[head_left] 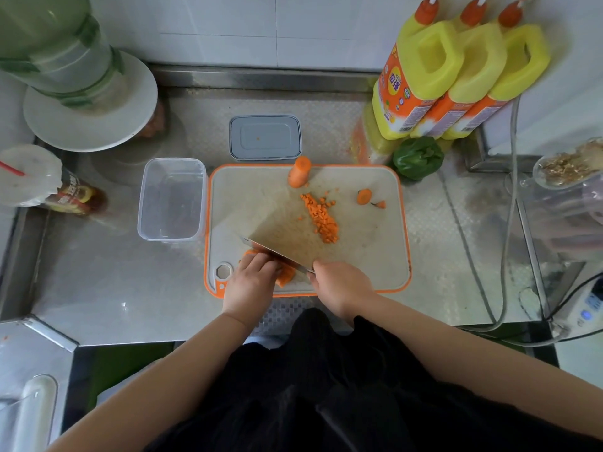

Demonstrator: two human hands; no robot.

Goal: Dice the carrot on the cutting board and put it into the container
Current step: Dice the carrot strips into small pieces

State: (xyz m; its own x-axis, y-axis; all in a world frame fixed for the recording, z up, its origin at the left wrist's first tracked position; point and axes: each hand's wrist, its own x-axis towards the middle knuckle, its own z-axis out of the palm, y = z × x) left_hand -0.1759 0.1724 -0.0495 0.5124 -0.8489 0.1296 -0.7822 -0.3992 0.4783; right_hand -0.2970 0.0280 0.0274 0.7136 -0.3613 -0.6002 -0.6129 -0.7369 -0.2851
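Observation:
An orange-rimmed cutting board [375,243] lies on the steel counter. My left hand [251,282] presses a carrot piece [286,275] at the board's near left corner. My right hand [342,285] grips the handle of a cleaver [284,239], whose broad blade stands against the carrot beside my left fingers. A strip of diced carrot [323,220] lies mid-board. An uncut carrot chunk [299,172] stands at the far edge, and a carrot end slice [364,196] lies to the right. The clear container [171,200] stands with nothing in it left of the board.
A grey lid [265,137] lies behind the board. A green pepper [418,157] and three yellow bottles [456,79] stand at the back right. A drink cup [29,177] and a white plate [91,102] under a green jar are at the left. Cables run along the right.

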